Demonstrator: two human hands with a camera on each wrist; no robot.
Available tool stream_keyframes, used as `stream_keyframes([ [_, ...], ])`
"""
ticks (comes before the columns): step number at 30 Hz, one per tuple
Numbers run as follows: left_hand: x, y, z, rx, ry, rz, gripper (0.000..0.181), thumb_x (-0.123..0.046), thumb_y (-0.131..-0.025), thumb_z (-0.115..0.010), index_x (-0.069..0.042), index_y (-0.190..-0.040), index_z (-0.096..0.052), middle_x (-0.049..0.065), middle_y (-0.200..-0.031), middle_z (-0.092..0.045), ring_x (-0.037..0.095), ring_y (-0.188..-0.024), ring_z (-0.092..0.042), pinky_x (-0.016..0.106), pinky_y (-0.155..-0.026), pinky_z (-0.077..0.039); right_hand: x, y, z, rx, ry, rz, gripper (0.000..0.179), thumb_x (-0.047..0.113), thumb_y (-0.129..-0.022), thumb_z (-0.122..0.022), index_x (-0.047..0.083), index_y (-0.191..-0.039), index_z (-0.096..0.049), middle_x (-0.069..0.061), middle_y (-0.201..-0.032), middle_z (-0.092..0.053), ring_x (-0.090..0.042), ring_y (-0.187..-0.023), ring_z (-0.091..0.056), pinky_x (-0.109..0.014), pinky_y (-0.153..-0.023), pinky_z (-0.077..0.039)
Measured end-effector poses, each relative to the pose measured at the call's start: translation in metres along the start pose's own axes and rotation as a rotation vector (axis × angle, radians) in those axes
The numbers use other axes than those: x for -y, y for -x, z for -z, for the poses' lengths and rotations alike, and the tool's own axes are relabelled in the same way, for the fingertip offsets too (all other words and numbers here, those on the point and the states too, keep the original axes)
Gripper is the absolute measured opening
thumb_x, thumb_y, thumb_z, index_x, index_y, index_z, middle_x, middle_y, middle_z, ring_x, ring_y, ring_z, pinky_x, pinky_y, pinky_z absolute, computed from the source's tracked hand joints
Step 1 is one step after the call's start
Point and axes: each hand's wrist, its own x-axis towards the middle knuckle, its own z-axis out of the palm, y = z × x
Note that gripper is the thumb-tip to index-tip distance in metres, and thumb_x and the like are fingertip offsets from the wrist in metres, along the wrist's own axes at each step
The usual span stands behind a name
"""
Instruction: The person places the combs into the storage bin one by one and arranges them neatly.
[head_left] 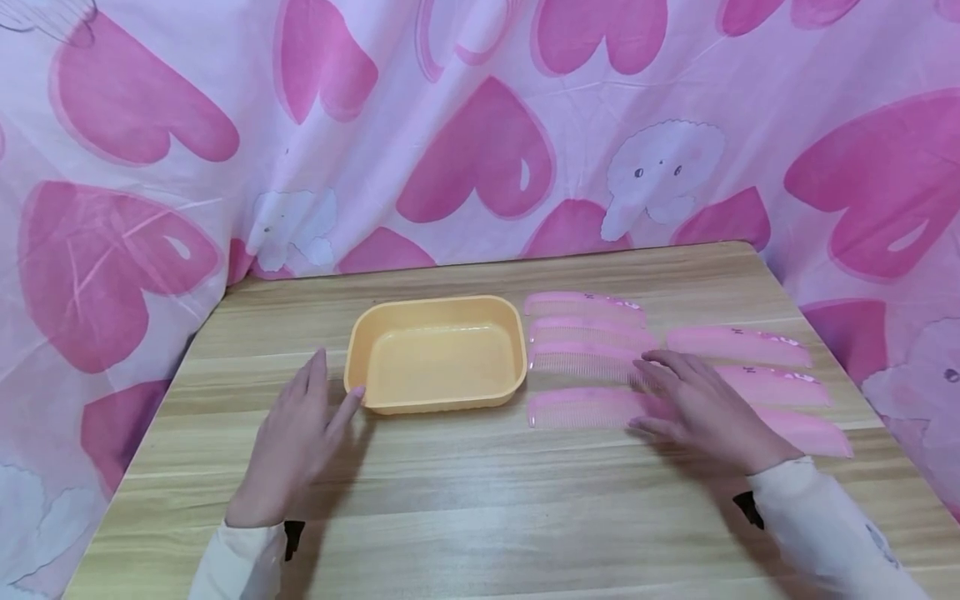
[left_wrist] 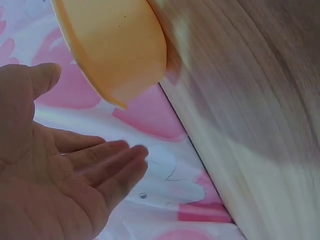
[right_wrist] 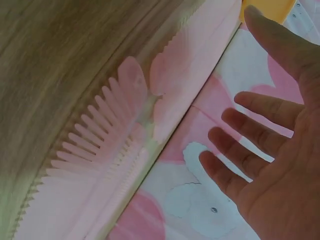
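A shallow yellow plastic tray [head_left: 435, 406] with rounded corners sits on the table. My left hand [head_left: 288, 437] is beside its left end, fingers extended and thumb near the front left corner; the left wrist view shows a bare palm and the tray wall [left_wrist: 120, 45] apart from the fingers. Right of the tray lie several pink combs [head_left: 581, 408] in a column. Another column holds 3 pink combs [head_left: 738, 344] further right. My right hand [head_left: 701, 408] hovers over the combs between the columns, fingers spread, partly hiding some. No comb is in that palm, as the right wrist view shows.
The wooden table [head_left: 480, 508] ends at a back edge against a pink curtain [head_left: 472, 158] printed with hearts and white animals. The same cloth hangs at both sides. A dark strap end shows by each sleeve cuff [head_left: 251, 554].
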Motion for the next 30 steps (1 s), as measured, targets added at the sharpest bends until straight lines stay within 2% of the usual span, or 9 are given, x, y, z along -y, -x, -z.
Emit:
stream_keyframes([
  [3,0.003,-0.005,0.002,0.051,0.055,0.031,0.083,-0.054,-0.105,-0.042,0.01,-0.155,-0.024,0.036,-0.148,-0.04,0.055,-0.132,-0.042,0.072,-0.108,-0.037,-0.002,-0.004,0.0,0.068,-0.057,-0.028,0.071,0.034,-0.078,-0.089,0.0,-0.134,-0.062,-0.013,-0.129,-0.058,-0.034,-0.118,-0.053,-0.055,-0.1,-0.049],
  [6,0.005,-0.01,0.001,0.083,0.108,0.051,0.081,-0.054,-0.105,-0.043,0.01,-0.153,-0.029,0.033,-0.142,-0.047,0.05,-0.125,-0.052,0.069,-0.104,-0.043,-0.005,-0.007,-0.002,0.127,-0.104,-0.055,0.068,0.034,-0.077,-0.09,0.001,-0.131,-0.065,-0.01,-0.125,-0.06,-0.029,-0.115,-0.056,-0.051,-0.098,-0.052],
  [12,0.009,-0.016,-0.004,0.1,0.212,0.092,0.074,-0.05,-0.105,-0.048,0.009,-0.149,-0.038,0.025,-0.126,-0.061,0.038,-0.104,-0.068,0.057,-0.092,-0.057,-0.009,-0.01,-0.006,0.218,-0.149,-0.098,0.064,0.04,-0.076,-0.09,0.003,-0.124,-0.069,-0.007,-0.118,-0.063,-0.024,-0.109,-0.058,-0.048,-0.096,-0.054],
  [18,0.011,-0.023,-0.006,0.126,0.277,0.148,0.067,-0.047,-0.105,-0.049,0.006,-0.146,-0.046,0.019,-0.111,-0.068,0.028,-0.091,-0.071,0.048,-0.082,-0.061,-0.011,-0.013,-0.009,0.285,-0.152,-0.125,0.064,0.042,-0.074,-0.09,0.001,-0.121,-0.07,-0.005,-0.113,-0.061,-0.024,-0.104,-0.059,-0.048,-0.093,-0.054],
  [23,0.015,-0.028,-0.012,0.136,0.427,0.185,0.059,-0.038,-0.105,-0.054,0.008,-0.142,-0.049,0.014,-0.093,-0.069,0.021,-0.07,-0.071,0.031,-0.063,-0.063,-0.013,-0.015,-0.01,0.313,-0.151,-0.126,0.063,0.037,-0.073,-0.091,0.0,-0.12,-0.071,-0.001,-0.109,-0.059,-0.02,-0.099,-0.056,-0.041,-0.087,-0.054],
  [30,0.015,-0.032,-0.017,0.121,0.621,0.223,0.048,-0.02,-0.105,-0.057,0.015,-0.137,-0.05,0.014,-0.081,-0.069,0.022,-0.061,-0.068,0.033,-0.055,-0.065,-0.018,-0.018,-0.01,0.319,-0.188,-0.087,0.054,0.027,-0.076,-0.091,-0.002,-0.118,-0.072,0.0,-0.104,-0.059,-0.015,-0.091,-0.053,-0.031,-0.076,-0.052],
])
